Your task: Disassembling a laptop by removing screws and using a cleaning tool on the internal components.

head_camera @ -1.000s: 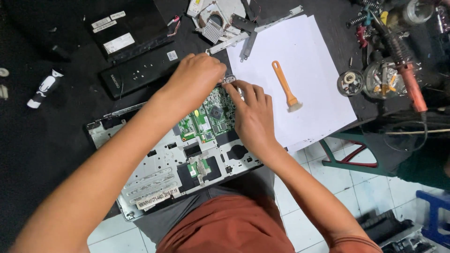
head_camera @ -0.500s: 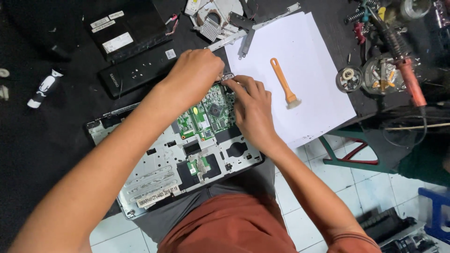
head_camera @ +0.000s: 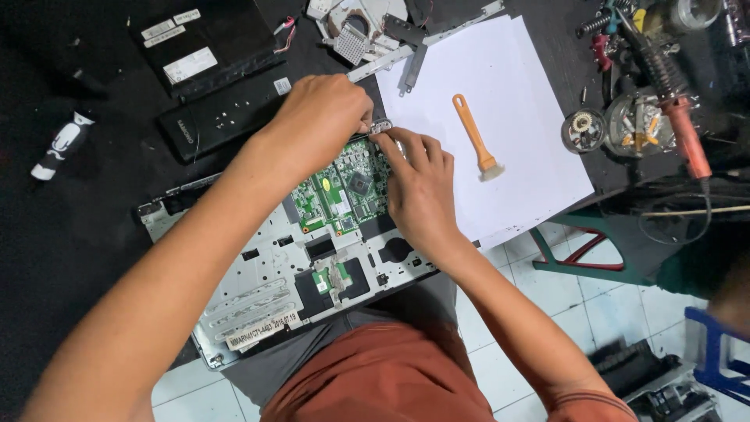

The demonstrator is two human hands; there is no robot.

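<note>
Over the green circuit board, both hands' grips pinched narrow on a small metal bracket.

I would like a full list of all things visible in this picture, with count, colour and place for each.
laptop chassis: one, silver, on the black table's front edge
circuit board: one, green, inside the chassis, under the hands
paper sheet: one, white, right of the chassis
brush: one, orange handle, on the paper
fan assembly: one, grey, top centre
black flat parts: two, upper left
soldering iron: one, orange grip, right
round tins: two, metal, right of the paper
tube: one, black and white, far left
left hand: at the board's top edge
right hand: on the board's right side
</note>
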